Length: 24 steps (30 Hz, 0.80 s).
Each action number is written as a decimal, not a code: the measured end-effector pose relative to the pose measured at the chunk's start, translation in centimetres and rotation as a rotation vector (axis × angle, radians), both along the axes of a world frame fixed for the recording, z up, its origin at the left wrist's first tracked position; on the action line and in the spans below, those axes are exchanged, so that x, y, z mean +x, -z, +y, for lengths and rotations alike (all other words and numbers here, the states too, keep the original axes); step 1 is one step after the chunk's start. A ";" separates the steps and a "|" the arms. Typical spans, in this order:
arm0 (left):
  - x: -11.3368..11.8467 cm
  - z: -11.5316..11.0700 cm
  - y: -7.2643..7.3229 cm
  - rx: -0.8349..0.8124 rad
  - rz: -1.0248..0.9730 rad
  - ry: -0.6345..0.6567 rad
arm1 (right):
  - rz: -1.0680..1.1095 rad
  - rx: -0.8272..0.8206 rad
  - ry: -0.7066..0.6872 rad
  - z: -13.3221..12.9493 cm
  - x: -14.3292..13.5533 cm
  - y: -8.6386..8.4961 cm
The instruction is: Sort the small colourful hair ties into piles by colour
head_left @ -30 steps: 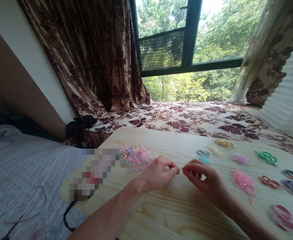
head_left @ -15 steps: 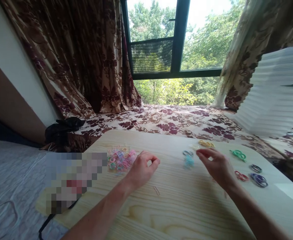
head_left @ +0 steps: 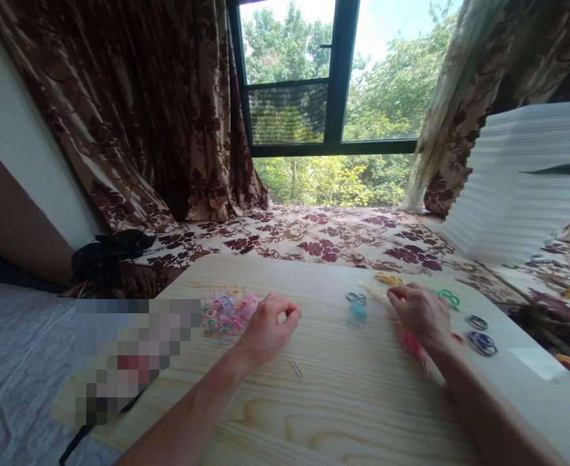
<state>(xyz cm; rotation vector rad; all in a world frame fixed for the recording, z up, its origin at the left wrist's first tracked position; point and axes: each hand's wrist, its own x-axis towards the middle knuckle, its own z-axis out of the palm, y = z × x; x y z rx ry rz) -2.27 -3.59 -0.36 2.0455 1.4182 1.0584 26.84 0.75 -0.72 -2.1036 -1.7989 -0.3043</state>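
Note:
My left hand (head_left: pixel 271 327) is beside a mixed pile of colourful small bands (head_left: pixel 227 312) on the wooden table (head_left: pixel 314 414); its thumb and forefinger are pinched together, and anything between them is too small to see. My right hand (head_left: pixel 418 314) is closed in a pinch by a pale yellow heap (head_left: pixel 376 291); what it holds cannot be made out. Around it lie yellow bands (head_left: pixel 388 278), green bands (head_left: pixel 447 298), a pink-red heap (head_left: pixel 414 343), teal bands (head_left: pixel 357 312), grey bands (head_left: pixel 356 298), dark bands (head_left: pixel 478 321) and purple bands (head_left: pixel 482 343).
A thin pink band (head_left: pixel 296 369) lies in front of my left hand. A blurred-out object (head_left: pixel 134 362) rests at the table's left side. White pleated material (head_left: pixel 523 181) stands at the right. Floral cloth (head_left: pixel 324 239) covers the ledge below the window.
The view has shifted slightly to the right. My right hand has moved a little relative to the heaps, and the pink-red heap beside it shows more. My left hand keeps its pinch.

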 end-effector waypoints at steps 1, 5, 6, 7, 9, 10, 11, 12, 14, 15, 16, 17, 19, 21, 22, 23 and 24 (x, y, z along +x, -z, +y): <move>0.0 0.0 0.0 0.004 0.005 0.005 | -0.010 -0.007 -0.003 0.0 0.0 0.1; -0.1 0.1 0.2 0.020 0.023 0.012 | -0.026 -0.024 -0.019 0.1 0.2 0.3; -0.1 0.1 0.2 0.023 0.029 0.012 | -0.026 -0.027 -0.023 0.2 0.3 0.3; -0.1 0.1 0.1 0.025 0.040 0.013 | -0.023 -0.028 -0.027 0.2 0.4 0.2; -0.2 0.1 0.0 0.029 0.074 0.018 | -0.015 -0.024 -0.040 0.0 0.5 0.0; -0.2 0.1 -0.1 0.031 0.095 0.025 | -0.012 -0.019 -0.050 -0.1 0.3 -0.2; -0.3 0.0 -0.3 0.031 0.114 0.036 | -0.001 -0.010 -0.072 -0.4 0.0 -0.4; -0.3 -0.2 -0.4 0.027 0.129 0.054 | 0.025 0.004 -0.112 -0.7 -0.4 -0.6; -0.4 -0.5 -0.8 0.005 0.140 0.106 | 0.131 0.025 -0.256 -1.5 -1.9 -0.8; -0.4 -0.7 -1.0 -0.016 0.141 0.137 | 0.209 0.023 -0.354 -2.1 -2.8 -0.9; -0.3 -0.9 -1.1 -0.039 0.144 0.168 | 0.283 -0.002 -0.456 -2.7 -3.8 -1.0; -0.4 -1.0 -1.3 -0.063 0.157 0.200 | 0.344 -0.048 -0.552 -3.3 -4.9 -1.0; -0.4 -1.2 -1.4 -0.099 0.206 0.253 | 0.412 -0.154 -0.696 -4.5 -6.9 -1.0; -0.6 -1.3 -1.4 -0.115 0.269 0.302 | 0.427 -0.250 -0.773 -5.4 -8.4 -1.0; -0.7 -1.3 -1.4 -0.115 0.297 0.329 | 0.420 -0.291 -0.794 -5.8 -8.9 -1.0; -0.9 -1.3 -1.4 -0.109 0.316 0.353 | 0.409 -0.318 -0.803 -6.0 -9.3 -1.0; -1.0 -1.3 -1.4 -0.100 0.330 0.375 | 0.396 -0.338 -0.805 -6.1 -9.5 -1.0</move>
